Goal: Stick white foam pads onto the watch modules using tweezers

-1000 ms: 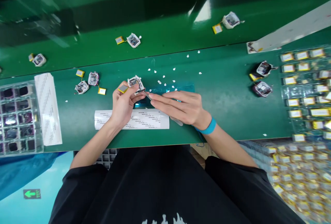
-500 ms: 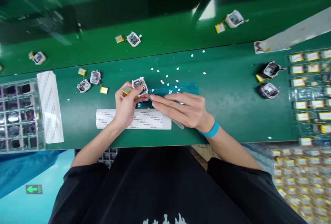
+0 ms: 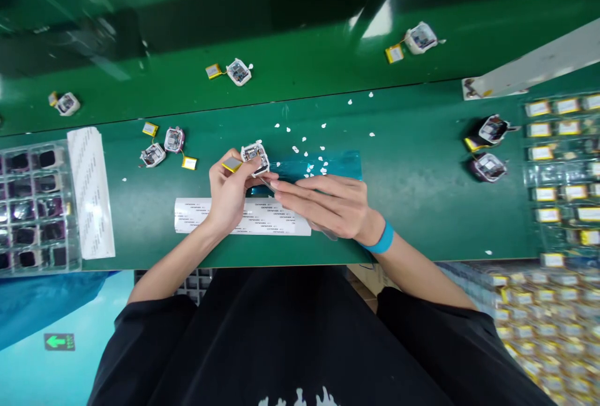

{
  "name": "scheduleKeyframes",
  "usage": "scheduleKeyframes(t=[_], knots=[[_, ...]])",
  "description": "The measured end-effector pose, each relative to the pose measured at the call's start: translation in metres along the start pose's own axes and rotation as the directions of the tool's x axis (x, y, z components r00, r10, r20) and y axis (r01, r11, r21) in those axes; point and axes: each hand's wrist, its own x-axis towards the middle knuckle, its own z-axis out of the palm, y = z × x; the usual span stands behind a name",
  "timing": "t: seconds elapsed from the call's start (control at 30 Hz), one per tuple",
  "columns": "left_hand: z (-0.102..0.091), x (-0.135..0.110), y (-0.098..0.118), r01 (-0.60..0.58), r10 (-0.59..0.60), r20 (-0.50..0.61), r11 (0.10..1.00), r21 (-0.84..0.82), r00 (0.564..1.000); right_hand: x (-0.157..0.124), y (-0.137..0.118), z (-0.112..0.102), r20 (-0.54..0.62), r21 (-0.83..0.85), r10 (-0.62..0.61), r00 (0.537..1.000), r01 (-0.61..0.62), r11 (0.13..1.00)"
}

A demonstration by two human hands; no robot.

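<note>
My left hand (image 3: 228, 197) is closed around an open white watch case (image 3: 255, 157), its thumb pressing on the exposed circuit board. A yellow-edged battery (image 3: 232, 164) rests against the fingers beside the case. My right hand (image 3: 328, 203) pinches slim metal tweezers (image 3: 268, 183), whose tip reaches the lower edge of the case. Whether the tip touches it I cannot tell. Under the hands lie a blue film sheet (image 3: 347, 165) and a white printed strip (image 3: 272, 218). Several small white stickers (image 3: 304, 139) are scattered just beyond.
Two opened watch cases (image 3: 174, 140) with batteries lie left, near a tray of watch parts (image 3: 75, 231). Further cases (image 3: 488, 167) lie right, before a battery tray (image 3: 529, 172). A white bracket (image 3: 539, 62) juts in. More cases (image 3: 239, 72) sit on the far green strip.
My right hand has shifted slightly down and left, with the tweezers tip lower against the case. Cases on the far strip have slid a little left. My left hand keeps its grip.
</note>
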Motion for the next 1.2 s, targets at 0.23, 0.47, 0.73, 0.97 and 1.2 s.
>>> scheduleKeyframes(t=[0.23,0.47,0.73,0.97,1.2], knots=[[-0.002,-0.001,0.000,-0.022,0.019,0.056,0.999,0.041,0.998,-0.004,0.009,-0.001,-0.032,0.163,0.152,0.988,-0.145,0.976],[-0.003,-0.002,0.000,0.003,-0.010,0.077,0.996,0.084,0.997,-0.005,0.010,-0.003,0.017,0.301,0.231,0.973,-0.225,0.927],[-0.003,-0.002,0.001,0.034,-0.044,0.118,0.996,0.088,0.992,-0.005,0.012,-0.006,0.042,0.401,0.298,0.954,-0.289,0.869],[-0.004,-0.003,0.002,0.057,-0.066,0.137,0.996,0.066,0.988,-0.003,0.010,-0.008,0.056,0.431,0.320,0.946,-0.312,0.847],[-0.002,-0.004,0.003,0.058,-0.070,0.116,0.993,0.103,0.991,-0.002,0.008,-0.009,0.044,0.399,0.309,0.950,-0.300,0.866]])
